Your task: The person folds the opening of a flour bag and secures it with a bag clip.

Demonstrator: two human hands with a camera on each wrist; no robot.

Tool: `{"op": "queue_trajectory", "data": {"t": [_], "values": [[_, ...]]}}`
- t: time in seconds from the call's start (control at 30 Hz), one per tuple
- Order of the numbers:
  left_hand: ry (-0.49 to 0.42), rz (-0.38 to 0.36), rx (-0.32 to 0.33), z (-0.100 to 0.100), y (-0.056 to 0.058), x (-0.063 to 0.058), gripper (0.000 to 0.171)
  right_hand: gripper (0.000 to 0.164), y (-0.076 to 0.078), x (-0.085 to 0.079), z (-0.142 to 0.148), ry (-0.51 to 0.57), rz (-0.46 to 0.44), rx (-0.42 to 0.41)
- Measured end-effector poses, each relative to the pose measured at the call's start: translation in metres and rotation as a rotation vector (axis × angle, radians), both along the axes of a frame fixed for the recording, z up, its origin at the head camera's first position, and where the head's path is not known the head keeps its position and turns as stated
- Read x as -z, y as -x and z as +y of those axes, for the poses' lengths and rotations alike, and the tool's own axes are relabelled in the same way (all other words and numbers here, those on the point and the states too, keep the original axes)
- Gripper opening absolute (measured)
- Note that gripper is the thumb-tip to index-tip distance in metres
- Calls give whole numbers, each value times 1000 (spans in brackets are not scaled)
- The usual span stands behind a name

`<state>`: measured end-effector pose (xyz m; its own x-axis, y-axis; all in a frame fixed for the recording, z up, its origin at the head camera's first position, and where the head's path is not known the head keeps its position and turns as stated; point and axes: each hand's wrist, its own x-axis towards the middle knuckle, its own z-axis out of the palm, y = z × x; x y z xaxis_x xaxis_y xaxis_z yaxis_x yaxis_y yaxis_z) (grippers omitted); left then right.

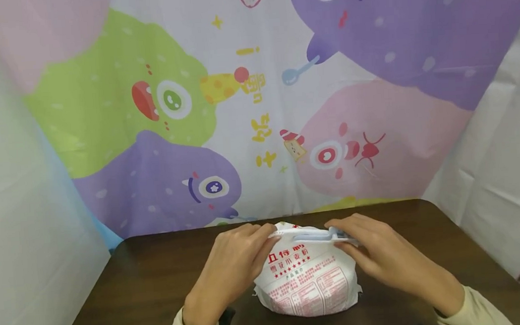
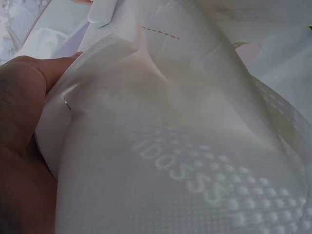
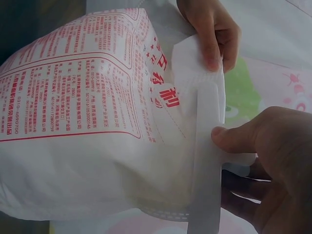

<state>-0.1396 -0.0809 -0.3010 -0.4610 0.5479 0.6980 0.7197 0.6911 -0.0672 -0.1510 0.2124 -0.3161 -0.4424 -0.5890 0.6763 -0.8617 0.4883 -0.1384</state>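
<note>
A white flour bag [image 1: 310,286] with red print sits on the table in the head view, its top folded over. At the left end of that fold, my left hand [image 1: 234,261] pinches the bag between thumb and fingers. A pale bag clip [image 1: 313,236] lies along the fold. My right hand [image 1: 379,247] grips the clip near its right end; in the right wrist view the thumb of this hand [image 3: 278,156] presses on the long clip bar [image 3: 207,161]. The embossed bag side [image 2: 161,146] fills most of the left wrist view, with the clip's tip [image 2: 101,13] above.
The dark brown table [image 1: 160,288] has rounded far corners. Behind it hangs a curtain [image 1: 279,191] printed with cartoon monsters, and white cloth [image 1: 16,197] hangs at both sides. A small black object [image 1: 226,323] shows by the left sleeve.
</note>
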Motion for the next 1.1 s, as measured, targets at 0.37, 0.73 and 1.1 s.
{"op": "queue_trajectory", "data": {"t": [0.37, 0.73, 1.1], "values": [[-1, 106, 5, 12, 5, -14, 8, 22, -2, -5, 6, 34, 3, -5], [31, 278, -23, 29, 28, -28, 12, 36, -2, -5, 11, 63, 4, 11], [43, 191, 17, 24, 20, -29, 8, 37, -6, -5, 11, 87, 25, -15]]}}
